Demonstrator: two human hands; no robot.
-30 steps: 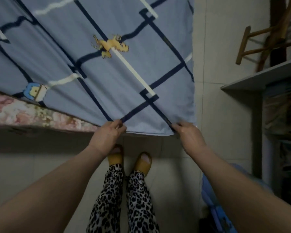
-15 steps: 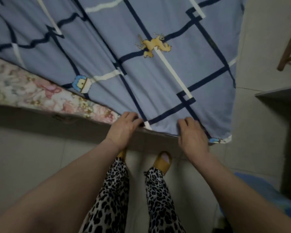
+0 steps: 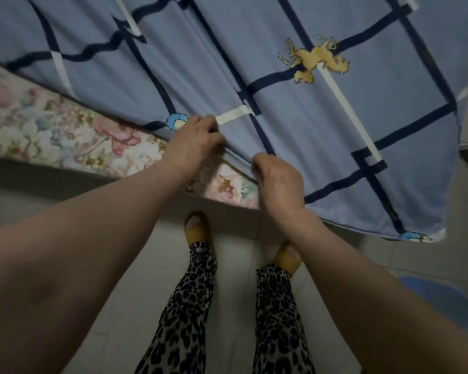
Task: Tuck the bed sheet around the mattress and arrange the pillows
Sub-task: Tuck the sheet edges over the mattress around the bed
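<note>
Two hands pinch one blue bed sheet (image 3: 295, 125) edge over one floral mattress (image 3: 52, 130): left hand (image 3: 193, 145) at eleven o'clock, right hand (image 3: 277, 179) at center.

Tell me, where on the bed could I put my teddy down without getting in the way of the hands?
Free: the flat blue sheet around the yellow animal print, toward the right corner. Crowded: the near edge, where the left hand and right hand bunch the sheet over the flowered mattress.
</note>
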